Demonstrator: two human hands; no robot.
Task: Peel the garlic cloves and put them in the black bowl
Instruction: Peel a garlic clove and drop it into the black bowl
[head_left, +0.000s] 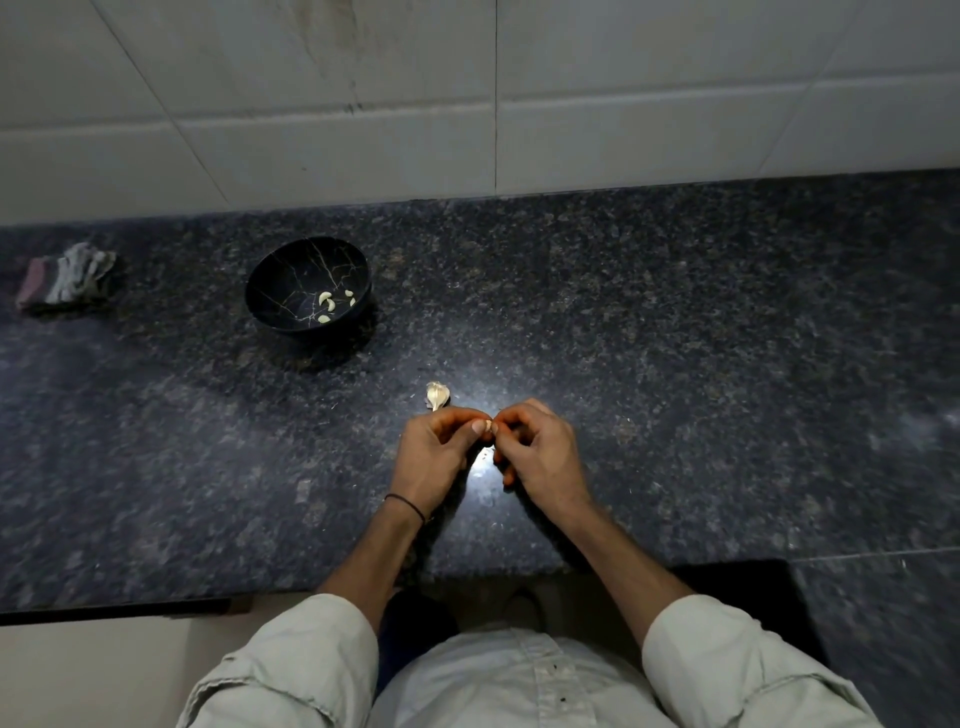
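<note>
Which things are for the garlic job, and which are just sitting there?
For the job: garlic clove pinched between left hand and right hand; garlic bulb on the counter; black bowl holding peeled cloves.
Lying about: crumpled cloth.

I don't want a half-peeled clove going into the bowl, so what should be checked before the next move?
1. Grip: ok; left hand and right hand both pinch the garlic clove.
2. Skin fully off: cannot tell; fingers hide most of it.
3. Black bowl upright: ok.
4. Bowl has room: ok; only a few peeled cloves lie inside.
5. Way to the bowl: ok; only a low garlic piece lies on the counter between.
</note>
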